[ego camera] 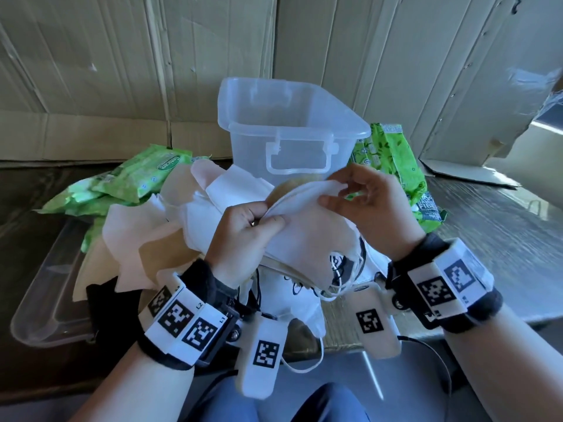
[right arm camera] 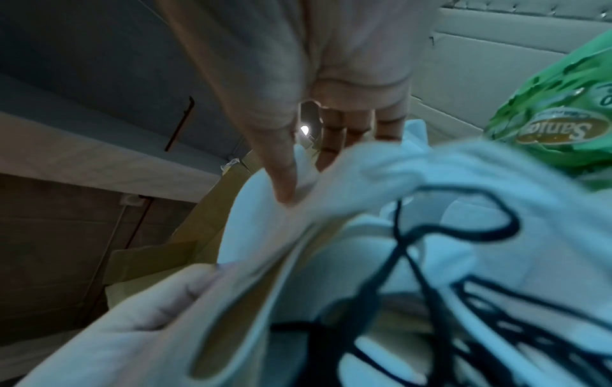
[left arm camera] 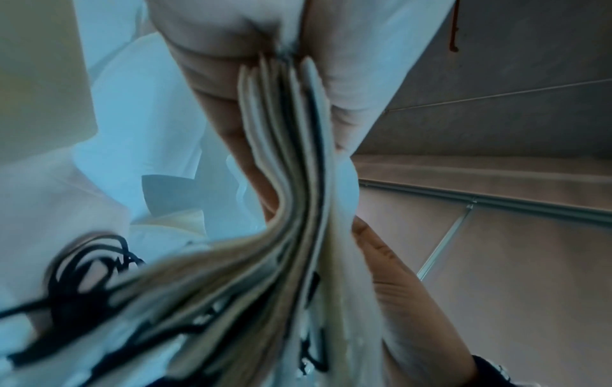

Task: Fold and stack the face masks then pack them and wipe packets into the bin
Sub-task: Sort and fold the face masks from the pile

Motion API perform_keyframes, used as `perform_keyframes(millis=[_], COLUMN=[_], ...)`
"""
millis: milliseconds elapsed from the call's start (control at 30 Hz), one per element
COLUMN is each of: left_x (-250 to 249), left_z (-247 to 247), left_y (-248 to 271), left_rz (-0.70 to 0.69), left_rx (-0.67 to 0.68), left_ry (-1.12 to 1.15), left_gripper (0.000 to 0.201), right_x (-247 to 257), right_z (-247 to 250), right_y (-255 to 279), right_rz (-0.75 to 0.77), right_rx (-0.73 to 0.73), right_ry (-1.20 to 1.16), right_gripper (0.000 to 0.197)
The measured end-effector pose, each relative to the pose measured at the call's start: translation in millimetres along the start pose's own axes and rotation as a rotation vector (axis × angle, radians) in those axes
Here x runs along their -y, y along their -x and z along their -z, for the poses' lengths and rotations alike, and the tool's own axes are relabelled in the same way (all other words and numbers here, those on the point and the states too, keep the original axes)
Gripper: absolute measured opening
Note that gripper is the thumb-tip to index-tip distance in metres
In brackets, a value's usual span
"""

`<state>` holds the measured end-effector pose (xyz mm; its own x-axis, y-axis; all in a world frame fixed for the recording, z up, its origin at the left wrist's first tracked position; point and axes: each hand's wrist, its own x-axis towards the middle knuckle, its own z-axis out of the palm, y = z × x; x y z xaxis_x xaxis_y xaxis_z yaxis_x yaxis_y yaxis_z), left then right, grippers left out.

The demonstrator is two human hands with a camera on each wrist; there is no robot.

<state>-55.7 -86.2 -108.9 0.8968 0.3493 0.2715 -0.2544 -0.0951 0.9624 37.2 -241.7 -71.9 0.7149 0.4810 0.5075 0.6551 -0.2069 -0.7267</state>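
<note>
I hold a stack of folded white and tan face masks (ego camera: 307,233) above the table, in front of the clear plastic bin (ego camera: 289,129). My left hand (ego camera: 246,229) grips the stack at its left edge; its layered edges (left arm camera: 291,162) show between thumb and fingers. My right hand (ego camera: 362,205) pinches the top mask's curved upper edge (right arm camera: 298,167) between thumb and fingers. Black and white ear loops (ego camera: 335,269) dangle below the stack. Loose unfolded masks (ego camera: 170,229) lie in a heap to the left. Green wipe packets lie left (ego camera: 137,178) and right (ego camera: 396,166) of the bin.
A clear plastic lid (ego camera: 51,300) lies flat at the left under the mask heap. Cardboard sheets (ego camera: 122,71) form a wall behind the bin. The grey table (ego camera: 502,239) extends to the right. A blue-clad lap (ego camera: 304,403) is below the table edge.
</note>
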Motion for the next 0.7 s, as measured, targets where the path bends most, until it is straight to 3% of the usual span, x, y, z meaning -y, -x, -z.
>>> perform_keyframes(millis=[67,200,300,400,467,533,633,700], left_x=[1,1,0,-2,-6,-5,-1,-2], left_z=[0,1,3,5,5,5,4,-1], left_y=[0,2,3,5,7,6,3,4], left_rz=[0.005,0.001,-0.034,-0.068,-0.137,-0.246,-0.23,-0.165], left_rx=[-0.001,0.01,0.021,0.074,0.145,0.177,0.128,-0.042], left_ry=[-0.004,-0.02,-0.028,-0.016,-0.015,-0.076,-0.063,0.024], left_gripper=[0.02,0.012,0.02,0.017,0.036,0.053,0.061,0.059], right_x=[2,4,4,4,0,2,2,1], right_z=[1,-3,-6,-9,-13,-16,-17,-18], right_y=[2,5,3,2,3,7,14,15], right_rz=[-0.019,-0.058,-0.085,-0.093,-0.088,-0.102,-0.152,-0.137], right_rx=[-0.009,0.119,0.17,0.093,0.02,0.101,0.296,0.234], right_ry=[-0.054,-0.252,-0.276,-0.257,-0.113,-0.021,-0.191,-0.257], right_gripper=[0.022,0.017,0.039,0.06,0.061,0.071,0.05,0.036])
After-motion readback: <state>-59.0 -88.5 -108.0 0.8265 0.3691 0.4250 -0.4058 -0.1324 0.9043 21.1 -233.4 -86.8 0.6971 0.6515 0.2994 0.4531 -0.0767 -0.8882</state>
